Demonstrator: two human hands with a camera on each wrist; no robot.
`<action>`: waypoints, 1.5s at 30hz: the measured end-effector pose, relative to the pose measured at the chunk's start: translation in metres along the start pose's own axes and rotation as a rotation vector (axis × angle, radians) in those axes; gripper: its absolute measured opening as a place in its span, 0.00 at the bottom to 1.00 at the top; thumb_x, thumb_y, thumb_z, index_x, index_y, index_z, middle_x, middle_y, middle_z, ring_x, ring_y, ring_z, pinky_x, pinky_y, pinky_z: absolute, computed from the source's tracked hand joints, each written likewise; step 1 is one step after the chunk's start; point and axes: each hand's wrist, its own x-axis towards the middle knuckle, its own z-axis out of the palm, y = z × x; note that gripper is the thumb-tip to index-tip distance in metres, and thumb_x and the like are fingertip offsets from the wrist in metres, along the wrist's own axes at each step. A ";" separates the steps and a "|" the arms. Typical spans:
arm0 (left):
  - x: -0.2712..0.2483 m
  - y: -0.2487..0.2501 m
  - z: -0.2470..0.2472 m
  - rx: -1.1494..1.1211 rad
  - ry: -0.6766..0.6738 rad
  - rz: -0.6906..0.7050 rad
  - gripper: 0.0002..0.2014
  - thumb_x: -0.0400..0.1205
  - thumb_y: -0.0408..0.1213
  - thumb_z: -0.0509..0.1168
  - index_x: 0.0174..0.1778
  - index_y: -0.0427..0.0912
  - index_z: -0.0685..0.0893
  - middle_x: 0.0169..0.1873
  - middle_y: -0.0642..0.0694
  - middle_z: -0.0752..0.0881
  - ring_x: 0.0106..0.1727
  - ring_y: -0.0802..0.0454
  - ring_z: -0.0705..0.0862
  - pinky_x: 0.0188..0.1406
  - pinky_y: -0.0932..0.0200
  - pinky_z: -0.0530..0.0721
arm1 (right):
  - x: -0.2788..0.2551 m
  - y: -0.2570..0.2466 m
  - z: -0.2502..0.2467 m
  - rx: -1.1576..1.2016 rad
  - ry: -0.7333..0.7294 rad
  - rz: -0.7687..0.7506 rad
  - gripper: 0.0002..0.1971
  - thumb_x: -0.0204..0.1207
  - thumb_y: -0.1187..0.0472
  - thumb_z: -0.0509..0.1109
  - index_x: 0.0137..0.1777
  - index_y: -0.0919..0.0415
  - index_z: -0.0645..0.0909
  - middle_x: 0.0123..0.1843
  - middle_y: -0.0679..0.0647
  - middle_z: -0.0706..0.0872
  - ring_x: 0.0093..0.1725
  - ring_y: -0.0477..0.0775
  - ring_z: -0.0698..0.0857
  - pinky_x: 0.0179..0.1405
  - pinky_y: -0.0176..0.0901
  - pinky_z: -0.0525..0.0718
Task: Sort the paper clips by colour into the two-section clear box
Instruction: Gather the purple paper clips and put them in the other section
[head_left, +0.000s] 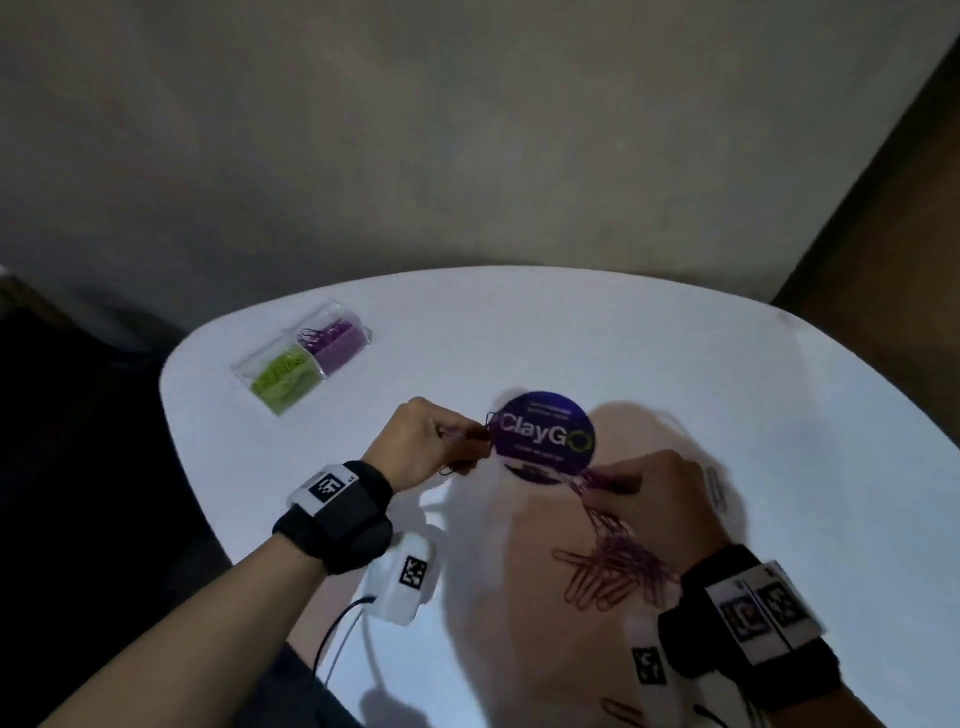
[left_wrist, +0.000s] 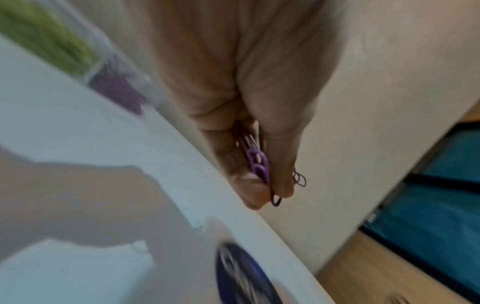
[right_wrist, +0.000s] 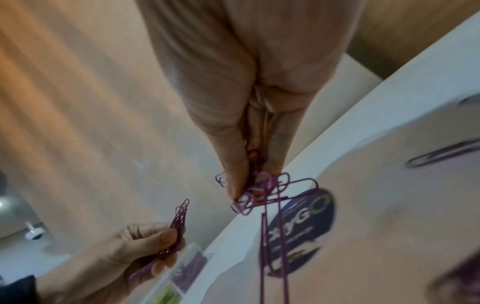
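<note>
The clear two-section box (head_left: 301, 356) lies at the table's far left, green clips in its near section, purple clips in its far one. My left hand (head_left: 470, 441) hovers over the table's middle and pinches a small stack of purple clips (left_wrist: 257, 164), also seen as purple clips (right_wrist: 179, 222) in the right wrist view. My right hand (head_left: 597, 483) pinches a tangled bunch of purple clips (right_wrist: 259, 191), from which a chain hangs down to a loose pile of purple clips (head_left: 613, 571) on the table.
A round dark-blue sticker (head_left: 543, 436) lies on the white table (head_left: 727, 364) between my hands. A white device (head_left: 400, 577) with a cable sits near the front edge. One stray clip (head_left: 621, 709) lies at the bottom. The table's left edge runs close to the box.
</note>
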 end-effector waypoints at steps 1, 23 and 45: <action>0.002 -0.001 -0.023 -0.021 0.055 -0.020 0.05 0.73 0.30 0.74 0.44 0.38 0.91 0.24 0.48 0.89 0.24 0.58 0.83 0.31 0.68 0.82 | 0.005 -0.009 0.005 0.025 -0.008 -0.005 0.12 0.64 0.61 0.82 0.48 0.57 0.91 0.43 0.53 0.93 0.46 0.45 0.90 0.48 0.34 0.86; 0.149 -0.045 -0.212 0.916 0.003 -0.201 0.22 0.67 0.43 0.80 0.56 0.45 0.87 0.53 0.41 0.86 0.51 0.41 0.85 0.44 0.54 0.84 | 0.098 -0.104 0.091 0.267 -0.158 0.042 0.12 0.63 0.65 0.82 0.45 0.50 0.91 0.37 0.41 0.92 0.36 0.32 0.89 0.35 0.17 0.78; 0.015 -0.111 -0.157 0.368 0.346 0.296 0.05 0.80 0.32 0.67 0.43 0.42 0.88 0.39 0.52 0.86 0.35 0.64 0.81 0.38 0.71 0.85 | 0.269 -0.255 0.205 -0.002 -0.231 -0.403 0.16 0.68 0.68 0.79 0.56 0.67 0.87 0.51 0.62 0.91 0.45 0.44 0.84 0.46 0.23 0.76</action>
